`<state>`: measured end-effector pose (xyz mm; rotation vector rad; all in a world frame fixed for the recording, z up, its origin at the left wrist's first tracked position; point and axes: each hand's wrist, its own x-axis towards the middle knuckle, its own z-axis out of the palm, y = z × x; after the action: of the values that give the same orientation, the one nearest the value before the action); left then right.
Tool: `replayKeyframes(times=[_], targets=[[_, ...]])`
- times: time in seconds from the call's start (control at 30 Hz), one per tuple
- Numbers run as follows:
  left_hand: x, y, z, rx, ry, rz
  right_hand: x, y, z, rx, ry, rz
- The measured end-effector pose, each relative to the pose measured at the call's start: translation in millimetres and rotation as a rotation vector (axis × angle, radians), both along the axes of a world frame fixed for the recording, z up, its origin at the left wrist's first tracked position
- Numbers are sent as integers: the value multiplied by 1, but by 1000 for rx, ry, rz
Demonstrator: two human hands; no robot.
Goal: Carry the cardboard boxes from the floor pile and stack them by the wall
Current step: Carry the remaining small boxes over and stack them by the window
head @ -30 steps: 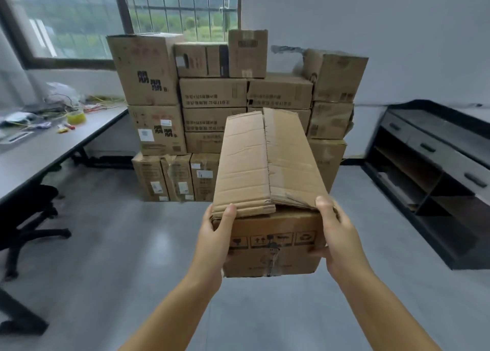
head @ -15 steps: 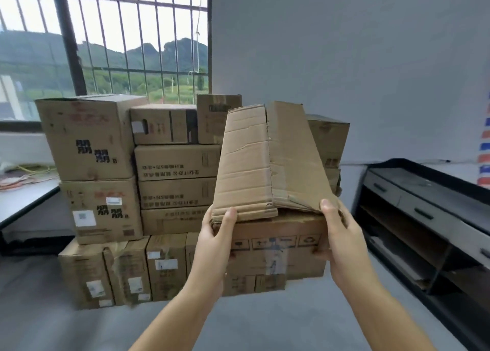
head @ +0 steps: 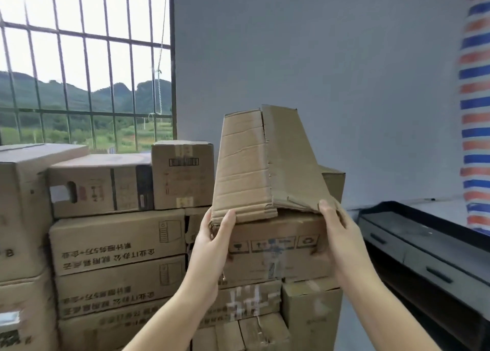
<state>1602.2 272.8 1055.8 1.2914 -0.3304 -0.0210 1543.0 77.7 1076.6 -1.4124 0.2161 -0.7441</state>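
A: Box (head: 275,247) location?
B: Held in the air, near the stack (head: 119,239) at the wall (head: 318,59).
A: Fingers?
B: Left hand (head: 212,247) and right hand (head: 342,242) grip its sides, thumbs on the top flaps.

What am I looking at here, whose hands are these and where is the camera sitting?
There is no machine: a person wears one wide-angle camera on the head, looking forward and down, so the arms rise from the bottom edge. The left hand and right hand grip the two ends of a worn cardboard box, its top flaps unsealed and one lifting a little. Right behind it is the stack of boxes against the grey wall. A barred window is on the left, a dark drawer cabinet on the right.
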Motion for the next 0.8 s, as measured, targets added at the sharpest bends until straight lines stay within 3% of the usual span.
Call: replayKeyframes(times=[0.47, 0.63, 0.8], targets=[[242, -134, 30, -25, -99, 201, 279, -142, 40, -58, 47, 194], [321, -154, 27, 112, -67, 280, 364, -164, 33, -126, 111, 192], [403, -159, -5, 429, 10, 295, 440, -178, 5, -167, 341, 274]])
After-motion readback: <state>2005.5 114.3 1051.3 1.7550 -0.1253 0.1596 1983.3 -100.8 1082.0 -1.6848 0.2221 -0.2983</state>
